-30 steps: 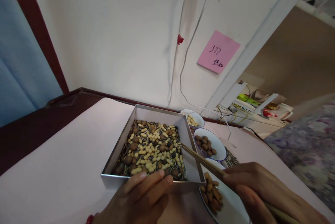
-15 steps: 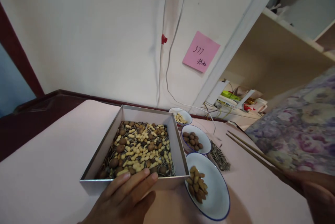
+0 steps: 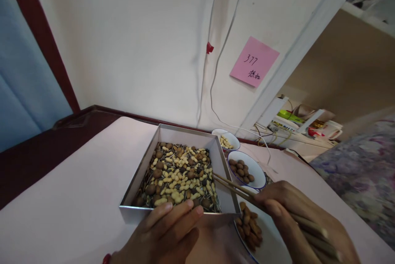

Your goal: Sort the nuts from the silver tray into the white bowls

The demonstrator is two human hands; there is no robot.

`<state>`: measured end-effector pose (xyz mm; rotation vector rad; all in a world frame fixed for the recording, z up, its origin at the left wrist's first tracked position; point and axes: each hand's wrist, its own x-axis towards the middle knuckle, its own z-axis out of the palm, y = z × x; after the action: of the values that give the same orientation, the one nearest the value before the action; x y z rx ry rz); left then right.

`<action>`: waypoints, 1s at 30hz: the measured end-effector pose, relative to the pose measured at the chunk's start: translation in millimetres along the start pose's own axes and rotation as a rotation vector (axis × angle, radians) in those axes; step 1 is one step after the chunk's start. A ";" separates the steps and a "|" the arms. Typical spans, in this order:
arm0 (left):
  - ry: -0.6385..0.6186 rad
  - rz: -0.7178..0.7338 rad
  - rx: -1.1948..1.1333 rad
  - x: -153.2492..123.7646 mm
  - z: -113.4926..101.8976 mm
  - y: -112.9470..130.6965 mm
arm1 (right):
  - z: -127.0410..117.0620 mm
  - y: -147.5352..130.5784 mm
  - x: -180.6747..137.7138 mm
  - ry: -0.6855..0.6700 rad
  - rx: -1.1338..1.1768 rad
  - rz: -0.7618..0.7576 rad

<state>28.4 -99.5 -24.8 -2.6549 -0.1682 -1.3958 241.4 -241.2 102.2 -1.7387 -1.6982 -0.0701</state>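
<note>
A pair of slim brown wooden chopsticks (image 3: 239, 192) is clamped in the right hand (image 3: 302, 218), the tips extended over the right side of a silvery, four-sided metal box (image 3: 185, 136); whether anything is pinched there cannot be told. Inside, pale peanuts (image 3: 176, 196) are mixed with round brown nuts (image 3: 157, 173). The near rim is covered by the left hand's (image 3: 163, 233) fingers, the wall's grip being unclear. Elongated brown nuts (image 3: 247, 227) are held in the white, blue-rimmed bowl (image 3: 271, 235) beside the box
</note>
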 end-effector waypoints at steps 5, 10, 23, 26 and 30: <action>0.022 -0.007 0.002 -1.1 1.1 1.0 | 9.5 6.5 8.1 -0.075 0.001 -0.010; 0.020 -0.004 0.022 0.4 1.0 2.1 | 21.6 0.9 14.9 -0.082 -0.142 -0.114; 0.002 0.030 0.060 -3.4 0.9 -0.8 | 37.1 7.3 17.9 0.103 -0.100 -0.052; -0.029 0.044 0.054 -5.7 0.9 -1.0 | 37.3 9.6 17.4 0.073 -0.048 -0.019; -0.069 0.029 0.054 -7.7 1.1 -1.7 | 35.5 11.8 12.8 0.028 0.042 0.012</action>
<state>24.7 -97.8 -31.7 -2.6515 -0.1715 -1.2742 238.9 -211.3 76.6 -1.7097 -1.6571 -0.0532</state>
